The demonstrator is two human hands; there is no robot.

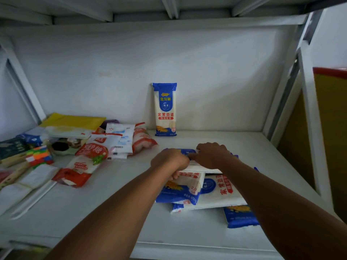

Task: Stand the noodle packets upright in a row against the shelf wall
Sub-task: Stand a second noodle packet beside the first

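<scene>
One blue-and-white noodle packet (165, 109) stands upright against the shelf's back wall (112, 72). Nearer to me, a pile of the same packets lies flat on the shelf floor. My left hand (170, 160) grips the top packet (185, 186) of that pile along its left side, thumb underneath. My right hand (212, 155) is closed on the far end of the same packet. Beneath it lie a second packet (219, 196) and a third packet (240, 216), partly covered by my right forearm.
A heap of red-and-white sugar bags (90, 156), a yellow envelope (73, 120), a colourful cube (40, 154) and other packets crowd the shelf's left side. A yellow-and-red panel (330, 128) stands beyond the right frame post (309, 119).
</scene>
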